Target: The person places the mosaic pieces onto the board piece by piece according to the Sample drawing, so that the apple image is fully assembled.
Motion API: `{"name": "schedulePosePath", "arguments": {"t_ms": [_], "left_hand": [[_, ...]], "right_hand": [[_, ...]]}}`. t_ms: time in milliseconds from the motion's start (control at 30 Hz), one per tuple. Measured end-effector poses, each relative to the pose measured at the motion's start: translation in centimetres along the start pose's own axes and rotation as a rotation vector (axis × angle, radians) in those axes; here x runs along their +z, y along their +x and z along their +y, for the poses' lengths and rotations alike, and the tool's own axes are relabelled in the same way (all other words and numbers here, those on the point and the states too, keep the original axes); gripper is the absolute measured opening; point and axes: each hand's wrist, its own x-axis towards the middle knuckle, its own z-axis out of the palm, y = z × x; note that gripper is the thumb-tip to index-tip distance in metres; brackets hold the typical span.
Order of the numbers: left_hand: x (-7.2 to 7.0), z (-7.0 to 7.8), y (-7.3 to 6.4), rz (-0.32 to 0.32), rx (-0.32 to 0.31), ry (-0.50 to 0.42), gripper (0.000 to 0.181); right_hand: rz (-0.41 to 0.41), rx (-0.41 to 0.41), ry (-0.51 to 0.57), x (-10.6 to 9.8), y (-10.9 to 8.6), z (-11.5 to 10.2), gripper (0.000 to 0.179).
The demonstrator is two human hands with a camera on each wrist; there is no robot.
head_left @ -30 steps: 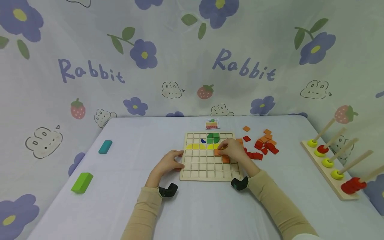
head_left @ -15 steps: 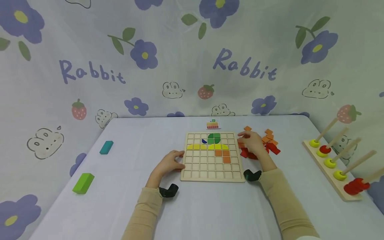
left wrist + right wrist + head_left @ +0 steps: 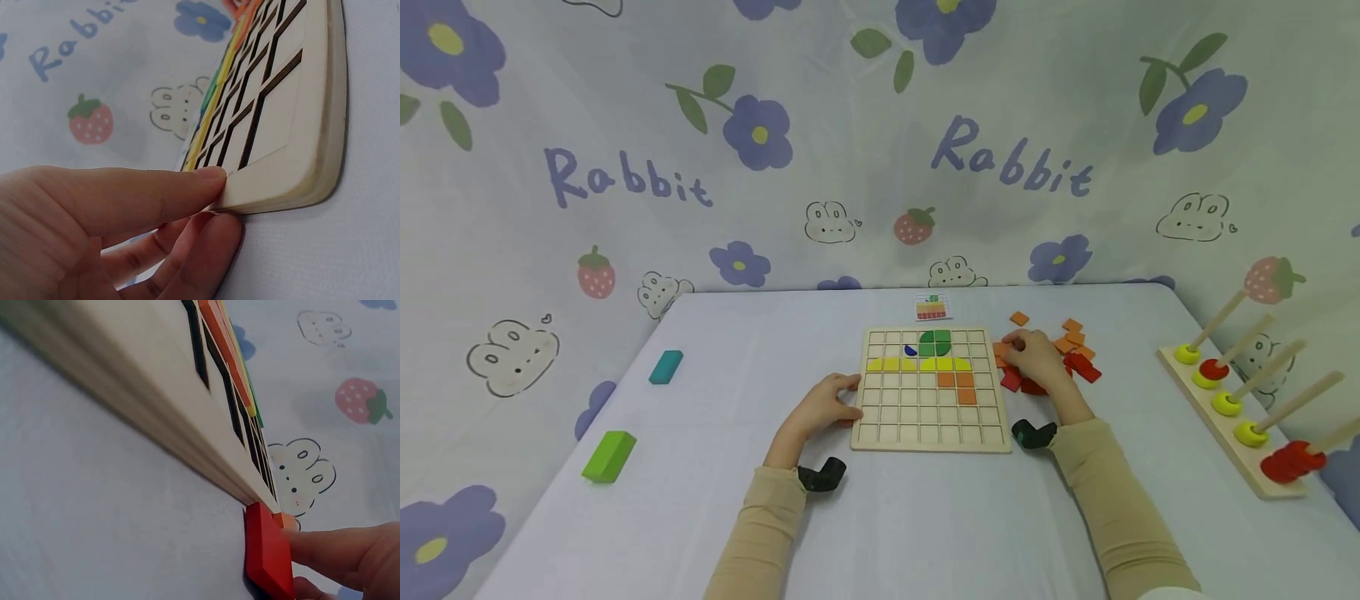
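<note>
The wooden grid board (image 3: pixel 880 436) lies flat on the table. Its upper rows hold green, yellow and blue pieces, with a few orange square tiles (image 3: pixel 967 396) below them at the right. My left hand (image 3: pixel 820 406) grips the board's left edge, and the left wrist view shows the thumb on top of the corner with curled fingers against the side. At the board's right edge, the fingertips of my right hand (image 3: pixel 1037 360) touch an orange tile (image 3: pixel 284 520); whether they pinch it is hidden. Nearer the right wrist camera, a red tile (image 3: pixel 267 553) leans against the board.
More red tiles (image 3: pixel 1082 367) and orange tiles (image 3: pixel 1072 326) lie loose to the right. A pattern card (image 3: pixel 932 307) sits behind the board. Far right stands a peg stand (image 3: pixel 1213 425) with beads. A teal block (image 3: pixel 666 367) and a green block (image 3: pixel 610 457) are at left.
My right hand has left the board, moved right to the loose tiles, and drawn its fingers closer together there. One more orange tile shows in the grid. My left hand has stayed put.
</note>
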Motion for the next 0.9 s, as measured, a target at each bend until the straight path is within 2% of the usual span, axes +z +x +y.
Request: {"name": "schedulePosePath", "arguments": {"t_ms": [167, 333, 467, 533, 600, 667, 733, 833, 900], "left_hand": [[0.0, -0.1, 0.0, -0.002, 0.001, 0.001, 0.066], [0.1, -0.1, 0.0, -0.008, -0.001, -0.002, 0.066], [0.0, 0.0, 0.0, -0.009, -0.002, 0.004, 0.066], [0.0, 0.0, 0.0, -0.008, -0.001, 0.010, 0.066], [-0.1, 0.0, 0.0, -0.007, 0.001, 0.016, 0.066], [-0.1, 0.1, 0.0, -0.008, 0.002, 0.020, 0.066], [-0.2, 0.1, 0.0, -0.009, 0.002, 0.019, 0.065], [-0.2, 0.3, -0.1, -0.010, 0.003, 0.018, 0.065], [-0.3, 0.3, -0.1, -0.012, 0.006, 0.017, 0.065]], "right_hand": [[0.026, 0.034, 0.116, 0.1, 0.0, 0.1, 0.031], [0.031, 0.100, 0.366, -0.1, -0.1, -0.5, 0.036], [-0.062, 0.142, 0.681, -0.5, -0.3, -1.6, 0.038], [-0.129, 0.159, 0.828, -0.5, -0.4, -2.3, 0.032], [-0.206, 0.158, 0.927, -0.3, -0.5, -2.8, 0.023], [-0.265, 0.148, 0.941, 0.0, -0.7, -3.4, 0.015], [-0.321, 0.124, 0.901, 0.5, -0.9, -3.9, 0.014], [-0.357, 0.088, 0.754, 1.2, -1.1, -4.6, 0.018], [-0.356, 0.047, 0.611, 1.7, -1.2, -4.9, 0.021]]}}
